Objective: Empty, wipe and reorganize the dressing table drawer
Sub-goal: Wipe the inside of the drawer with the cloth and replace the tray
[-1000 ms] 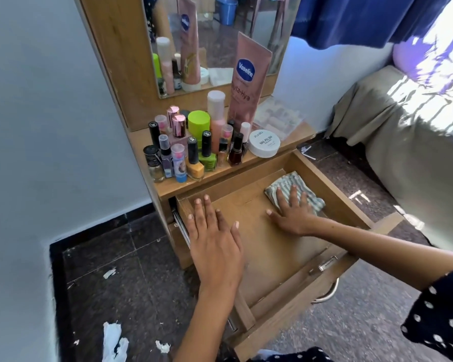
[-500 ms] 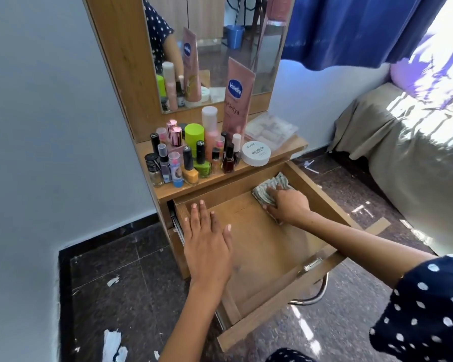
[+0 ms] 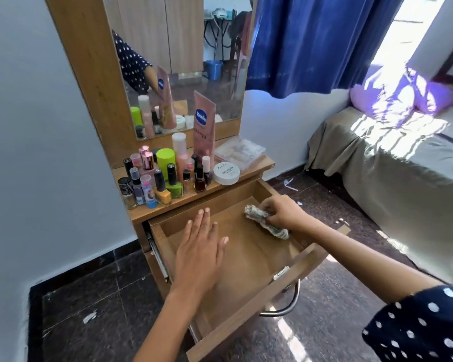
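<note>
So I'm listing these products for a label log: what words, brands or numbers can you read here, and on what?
"Vaseline": blue oval logo on the tall pink tube leaning against the mirror.
"...uta-Hya": partial word lower on the same tube.
"NAIL POLISH": lid of the round white jar; the brand line above it and the line below are too blurred to read.
Small bottles: labels too small to read.

Open wooden drawer [image 3: 249,313]; bunched, seemingly striped cloth [image 3: 266,222]
</note>
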{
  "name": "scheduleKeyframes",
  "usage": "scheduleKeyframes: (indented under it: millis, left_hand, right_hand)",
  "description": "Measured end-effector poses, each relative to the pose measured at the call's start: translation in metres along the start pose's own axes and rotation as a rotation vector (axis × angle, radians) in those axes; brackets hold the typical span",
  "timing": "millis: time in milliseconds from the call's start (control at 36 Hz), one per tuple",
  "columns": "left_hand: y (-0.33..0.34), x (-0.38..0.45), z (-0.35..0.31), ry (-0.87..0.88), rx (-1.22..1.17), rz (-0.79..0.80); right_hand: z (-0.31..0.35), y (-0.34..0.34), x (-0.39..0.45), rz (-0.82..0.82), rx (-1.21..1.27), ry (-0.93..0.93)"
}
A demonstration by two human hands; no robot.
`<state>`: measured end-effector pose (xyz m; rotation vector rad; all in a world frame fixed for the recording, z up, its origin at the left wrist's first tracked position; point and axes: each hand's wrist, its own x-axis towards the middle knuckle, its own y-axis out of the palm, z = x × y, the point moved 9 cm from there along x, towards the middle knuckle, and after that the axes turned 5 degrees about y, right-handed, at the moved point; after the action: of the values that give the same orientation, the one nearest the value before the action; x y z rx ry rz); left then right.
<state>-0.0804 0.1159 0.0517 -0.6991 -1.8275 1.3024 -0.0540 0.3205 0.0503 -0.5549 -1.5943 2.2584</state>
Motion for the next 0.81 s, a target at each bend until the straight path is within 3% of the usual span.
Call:
scheduleKeyframes:
  millis: [167,389,556,639,722,806]
  left_hand:
    - [-0.016,0.031,-0.031,0.137,0.036,-0.153]
    - [-0.012,0.079,-0.044,0.17,0.154,-0.163]
    - [0.002,0.101,-0.035,0.125,0.172,-0.1]
    - [0.004,0.104,-0.035,0.127,0.165,-0.103]
    - [0.009,0.105,-0.032,0.109,0.157,-0.082]
    - [0.016,0.106,-0.029,0.095,0.127,-0.057]
  right_hand:
    - [-0.021,-0.067,-0.018,-0.258,0.227,0.046]
    - [0.016,-0.141,-0.013,-0.572,0.147,0.021]
    - [0.067,-0.144,0.043,-0.622,-0.166,0.034]
    - [0.091,-0.13,0.07,-0.554,-0.291,0.018]
    - [0.106,-0.113,0.083,-0.494,-0.284,-0.02]
    - [0.099,-0.097,0.093,-0.437,-0.091,-0.07]
